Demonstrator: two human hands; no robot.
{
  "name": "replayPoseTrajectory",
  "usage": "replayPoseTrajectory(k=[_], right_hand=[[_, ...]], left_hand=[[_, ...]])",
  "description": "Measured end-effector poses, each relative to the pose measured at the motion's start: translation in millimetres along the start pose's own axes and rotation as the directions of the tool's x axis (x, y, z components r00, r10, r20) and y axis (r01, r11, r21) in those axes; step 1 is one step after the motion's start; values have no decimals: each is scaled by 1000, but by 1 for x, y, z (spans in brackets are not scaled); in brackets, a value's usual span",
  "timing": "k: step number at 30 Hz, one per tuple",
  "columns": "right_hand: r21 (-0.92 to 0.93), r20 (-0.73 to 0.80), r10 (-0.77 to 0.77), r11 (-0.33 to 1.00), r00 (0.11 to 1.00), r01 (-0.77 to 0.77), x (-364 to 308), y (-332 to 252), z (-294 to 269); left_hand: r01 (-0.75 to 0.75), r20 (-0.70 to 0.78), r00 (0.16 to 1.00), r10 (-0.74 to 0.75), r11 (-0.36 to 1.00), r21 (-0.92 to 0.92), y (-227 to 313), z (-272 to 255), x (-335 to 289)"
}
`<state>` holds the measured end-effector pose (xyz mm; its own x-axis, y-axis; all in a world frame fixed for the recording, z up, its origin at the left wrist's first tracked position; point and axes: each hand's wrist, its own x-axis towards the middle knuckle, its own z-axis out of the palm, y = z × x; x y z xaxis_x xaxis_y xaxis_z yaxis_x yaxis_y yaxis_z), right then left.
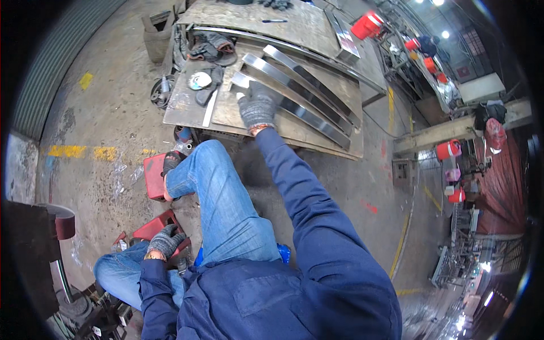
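Note:
My right hand [259, 106], in a grey knit glove, reaches forward over the worktable. Its fingers close over the left end of the nearest shiny metal bar [317, 120]; the fingertips are partly hidden. Beyond it lie two more long, slightly curved metal bars, a middle one [297, 88] and a far one [311, 79], side by side. Left of this hand a flat metal strip [210, 107] rests near the table's front edge. My left hand [166, 241], gloved too, lies by my bent left knee against a red stool-like box [154, 226], holding nothing visible, fingers loosely extended.
The wooden worktable [187, 113] carries a white disc [199, 80], dark gloves [212, 48] and a pen [274, 21]. An angle grinder [164, 86] hangs at its left edge. Another red box [154, 177] stands by my foot. A dark machine stands lower left.

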<state>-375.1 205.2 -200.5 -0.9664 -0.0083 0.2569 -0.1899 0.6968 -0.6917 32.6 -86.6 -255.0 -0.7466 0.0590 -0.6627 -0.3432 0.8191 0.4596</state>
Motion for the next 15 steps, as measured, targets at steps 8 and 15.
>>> replayPoseTrajectory(k=[8,15], right_hand=[[-656,171,-18,744,985,128,18,75,-87],[-614,197,26,782,980,103,32,92,-89]], left_hand=[[-114,-39,992,116,992,54,-78,48,31],[27,-2,1000,-27,999,-31,-5,9,4]])
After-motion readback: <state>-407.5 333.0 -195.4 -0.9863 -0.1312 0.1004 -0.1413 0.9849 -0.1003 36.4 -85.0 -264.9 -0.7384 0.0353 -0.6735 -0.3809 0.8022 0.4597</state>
